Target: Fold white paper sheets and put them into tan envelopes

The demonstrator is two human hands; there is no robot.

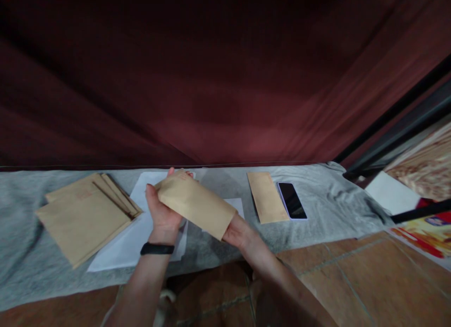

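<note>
A brown paper envelope [197, 201] is held up over the grey cloth. My left hand [164, 212], with a black band on its wrist, grips the envelope's far left end, thumb on the near side and fingertips showing behind it. Into the envelope's opening at the right goes my right hand [235, 232]; its fingers are inside and hidden by the paper. Beneath the hands lie white paper sheets [121, 249], with a smaller white sheet [237, 205] partly behind the envelope.
Several brown envelopes [82, 219] lie stacked at the left. One more envelope [268, 198] and a phone [292, 201] rest on the grey cloth [334, 214] at the right. Behind hangs a dark red curtain [225, 92]. Dark metal bars and a printed box [430, 233] stand at far right.
</note>
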